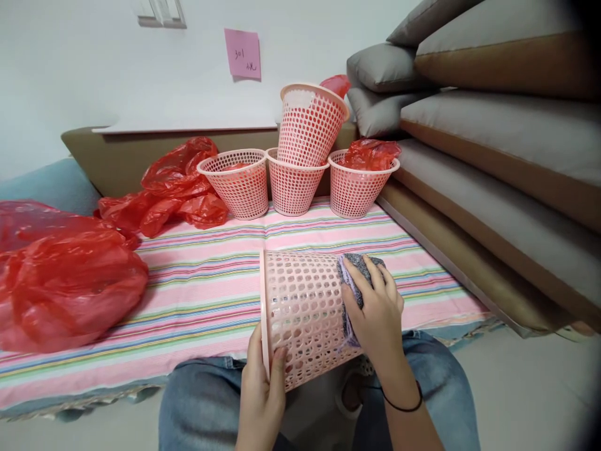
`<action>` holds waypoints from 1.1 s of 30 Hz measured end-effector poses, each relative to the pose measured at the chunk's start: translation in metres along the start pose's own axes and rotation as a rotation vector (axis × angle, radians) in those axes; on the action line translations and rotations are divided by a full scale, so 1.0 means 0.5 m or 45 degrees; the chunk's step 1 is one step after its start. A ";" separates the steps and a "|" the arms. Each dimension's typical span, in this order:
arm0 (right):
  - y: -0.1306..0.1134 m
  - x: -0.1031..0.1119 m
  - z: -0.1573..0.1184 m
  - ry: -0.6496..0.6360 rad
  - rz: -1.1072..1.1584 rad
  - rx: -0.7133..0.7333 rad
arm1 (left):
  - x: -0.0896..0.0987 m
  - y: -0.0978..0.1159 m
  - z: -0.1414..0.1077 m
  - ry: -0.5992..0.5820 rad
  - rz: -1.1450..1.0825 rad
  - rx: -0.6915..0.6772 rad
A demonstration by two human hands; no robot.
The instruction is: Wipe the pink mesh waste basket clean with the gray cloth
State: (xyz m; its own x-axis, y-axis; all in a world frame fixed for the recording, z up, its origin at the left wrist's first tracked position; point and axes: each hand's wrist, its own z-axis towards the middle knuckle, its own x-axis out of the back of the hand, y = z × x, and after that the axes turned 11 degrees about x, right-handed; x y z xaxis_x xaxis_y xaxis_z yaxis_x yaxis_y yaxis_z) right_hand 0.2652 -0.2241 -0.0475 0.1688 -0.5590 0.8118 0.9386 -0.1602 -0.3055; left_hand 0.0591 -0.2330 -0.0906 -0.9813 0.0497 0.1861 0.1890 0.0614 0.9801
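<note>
A pink perforated plastic basket [305, 300] lies on its side in front of me, its rim to the left. My left hand [267, 379] grips that rim low down, the thumb on the outer wall and the fingers partly hidden. Against the basket's base end, my right hand [375, 300] presses a grey cloth [361, 263] with a purple edge. Its fingers are bent over the cloth, which is bunched between palm and basket wall.
Behind stand three pink baskets [237, 188], with another basket [312, 125] tilted inside the middle one. Red plastic bags [70, 288] lie at left on the striped cloth [201, 294]. Stacked grey cushions [498, 138] rise at right. A pink note [243, 53] hangs on the wall.
</note>
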 end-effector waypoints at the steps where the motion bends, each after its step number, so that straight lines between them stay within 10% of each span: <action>1: -0.003 0.001 -0.002 0.001 -0.016 0.016 | -0.001 0.001 -0.002 0.008 0.005 -0.006; 17: -0.165 0.021 -0.013 -0.044 0.221 0.480 | -0.003 0.006 -0.002 0.042 0.091 -0.114; 33: -0.153 0.018 0.039 -0.159 0.277 0.402 | -0.019 0.024 0.003 0.059 0.073 -0.028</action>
State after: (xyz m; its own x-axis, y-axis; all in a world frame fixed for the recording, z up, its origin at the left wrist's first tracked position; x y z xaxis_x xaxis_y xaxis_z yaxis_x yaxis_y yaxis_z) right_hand 0.2006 -0.2011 -0.0070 0.3911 -0.4463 0.8049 0.9198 0.2201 -0.3249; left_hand 0.0705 -0.2312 -0.0807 -0.9696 0.0061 0.2447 0.2447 0.0376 0.9689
